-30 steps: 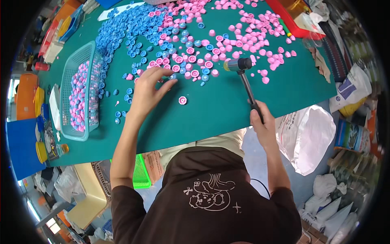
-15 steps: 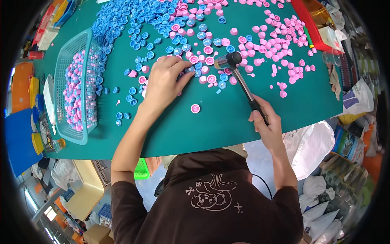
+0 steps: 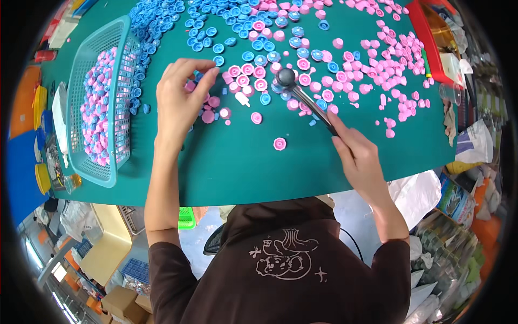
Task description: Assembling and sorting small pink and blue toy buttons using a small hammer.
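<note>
My right hand [image 3: 360, 156] grips the handle of a small hammer [image 3: 312, 102]. Its dark round head hovers over or touches the small blue and pink plastic caps in the middle of the table. Farther left, my left hand [image 3: 181, 100] has its fingers curled, thumb and forefinger tips close together. Whatever may be pinched there is too small to make out. Beside that hand lie several pink caps [image 3: 234, 71] and a small white piece [image 3: 242, 99]. One scalloped pink cap [image 3: 279, 143] sits alone nearer to me.
A teal plastic basket [image 3: 120, 102] of mixed pink and blue pieces stands at the left on the green table [image 3: 243, 175]. Blue caps [image 3: 154, 21] are heaped at the far left, and pink caps [image 3: 396, 65] spread at the right. A red tray [image 3: 426, 43] borders the far right.
My left hand has moved left, away from the middle caps. The hammer head has swung left and somewhat nearer to me, still in my right hand. The view has shifted a little.
</note>
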`<move>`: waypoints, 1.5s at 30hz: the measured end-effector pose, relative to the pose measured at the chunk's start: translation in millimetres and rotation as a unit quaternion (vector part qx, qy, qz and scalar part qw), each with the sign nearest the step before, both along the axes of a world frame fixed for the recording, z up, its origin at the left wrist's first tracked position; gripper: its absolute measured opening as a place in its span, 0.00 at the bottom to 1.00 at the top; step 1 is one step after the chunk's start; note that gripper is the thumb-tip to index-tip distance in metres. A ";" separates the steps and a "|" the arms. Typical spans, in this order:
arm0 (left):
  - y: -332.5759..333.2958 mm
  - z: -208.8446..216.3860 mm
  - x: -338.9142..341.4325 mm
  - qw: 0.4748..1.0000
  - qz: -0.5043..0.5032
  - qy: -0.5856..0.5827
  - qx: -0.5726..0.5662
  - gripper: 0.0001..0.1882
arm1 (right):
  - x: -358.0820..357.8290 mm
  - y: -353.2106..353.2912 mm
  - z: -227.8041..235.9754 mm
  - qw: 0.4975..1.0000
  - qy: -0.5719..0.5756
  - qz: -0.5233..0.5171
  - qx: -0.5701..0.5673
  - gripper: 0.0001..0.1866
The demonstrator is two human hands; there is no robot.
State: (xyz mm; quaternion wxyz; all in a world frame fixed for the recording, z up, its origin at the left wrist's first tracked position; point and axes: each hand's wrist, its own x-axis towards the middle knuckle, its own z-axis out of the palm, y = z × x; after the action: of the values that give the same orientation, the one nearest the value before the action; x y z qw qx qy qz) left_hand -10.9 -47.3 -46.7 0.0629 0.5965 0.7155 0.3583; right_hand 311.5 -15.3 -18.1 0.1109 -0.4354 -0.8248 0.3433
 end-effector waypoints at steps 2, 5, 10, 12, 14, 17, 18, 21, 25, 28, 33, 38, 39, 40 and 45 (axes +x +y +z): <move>-2.2 -0.7 -5.9 1.000 0.003 0.001 -0.005 0.06 | 1.1 0.3 -1.6 1.000 -0.029 -0.002 -0.012 0.21; 11.3 -4.3 -3.9 0.999 -0.005 -0.019 -0.028 0.05 | 6.7 -0.8 -12.0 0.994 0.103 -0.040 -0.010 0.20; 44.6 -24.5 -4.7 0.991 -0.126 0.049 0.007 0.07 | 11.5 -1.5 -15.4 0.972 0.159 -0.125 -0.117 0.23; 53.6 -24.3 -0.8 0.983 -0.168 0.069 0.003 0.07 | 16.6 -4.0 -17.9 0.968 0.168 -0.138 -0.127 0.23; 63.9 -25.0 -3.6 0.985 -0.163 0.054 -0.025 0.07 | 20.1 -7.3 -19.7 0.965 0.164 -0.146 -0.144 0.23; 67.1 -23.4 -6.1 0.987 -0.134 0.029 -0.079 0.08 | 23.8 -8.9 -18.9 0.961 0.151 -0.158 -0.167 0.22; 66.8 -23.6 -7.7 0.990 -0.101 0.057 -0.076 0.09 | 24.3 -8.7 -19.7 0.961 0.153 -0.160 -0.167 0.22; 64.4 -21.7 -7.8 0.992 -0.066 0.083 -0.066 0.09 | 25.8 -8.1 -22.4 0.958 0.167 -0.159 -0.168 0.22; 65.1 -21.2 -3.0 0.991 -0.122 0.039 -0.026 0.07 | 24.3 -7.3 -21.5 0.959 0.164 -0.159 -0.171 0.22; 69.1 -26.0 -1.3 0.979 -0.199 0.043 -0.017 0.06 | 24.8 -6.7 -25.8 0.964 0.168 -0.141 -0.152 0.22; 74.1 -29.4 -8.2 0.990 -0.104 0.042 -0.086 0.09 | 25.4 -7.5 -26.3 0.968 0.166 -0.128 -0.140 0.23; 71.2 -28.6 -9.5 0.994 -0.073 0.047 -0.062 0.12 | 26.3 -7.4 -27.9 0.968 0.168 -0.130 -0.137 0.23; 72.1 -28.2 -8.8 0.995 -0.090 0.038 -0.031 0.12 | 26.0 -7.2 -28.2 0.968 0.168 -0.129 -0.137 0.23; 73.7 -28.1 -8.0 0.995 -0.089 0.038 -0.031 0.12 | 25.9 -6.9 -28.8 0.968 0.169 -0.127 -0.135 0.23; 83.5 -33.0 -5.1 0.994 -0.094 0.046 -0.043 0.12 | 23.5 -6.8 -26.2 0.969 0.168 -0.122 -0.132 0.23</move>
State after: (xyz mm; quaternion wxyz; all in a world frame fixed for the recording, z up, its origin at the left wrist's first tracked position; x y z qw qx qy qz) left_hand -16.0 36.2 -79.7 0.0892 0.6736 0.6731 0.2919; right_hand 335.1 -22.1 -44.3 0.2302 -0.4801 -0.6821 0.5012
